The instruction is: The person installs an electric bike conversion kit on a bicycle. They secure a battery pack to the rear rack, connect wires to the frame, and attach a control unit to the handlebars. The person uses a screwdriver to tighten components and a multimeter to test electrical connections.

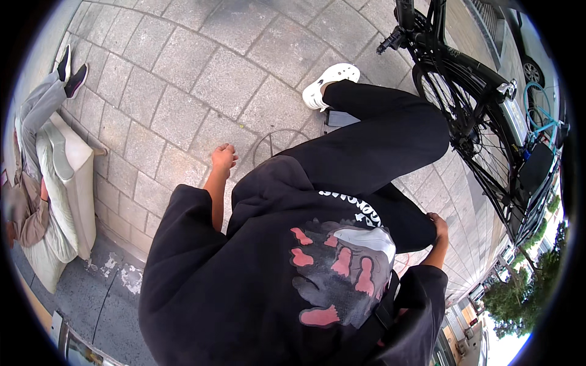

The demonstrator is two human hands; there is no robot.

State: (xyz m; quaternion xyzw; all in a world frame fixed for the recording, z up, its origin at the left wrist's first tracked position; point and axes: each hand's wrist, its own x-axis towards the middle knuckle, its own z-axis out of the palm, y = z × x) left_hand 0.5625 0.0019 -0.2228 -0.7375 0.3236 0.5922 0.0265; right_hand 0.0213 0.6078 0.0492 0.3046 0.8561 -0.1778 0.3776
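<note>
My left hand [224,157] hangs beside my lap above the paving, its fingers loosely curled in, and I see nothing in it. My right hand [438,226] rests against the black trousers [390,146] at the side of my leg. Its fingers lie along the cloth and are partly hidden. One bent leg stretches ahead across the view, ending in a white clog [329,84] with holes. Below that foot shows a small grey-blue flat thing [342,118], mostly covered by the leg.
A black bicycle [464,91] stands close on the right. Beyond it are a light-blue bicycle [540,116] and a car wheel [533,71]. To the left, a person in grey trousers [43,100] sits in a cream armchair [76,177]. A faint ring [274,131] marks the paving [220,79].
</note>
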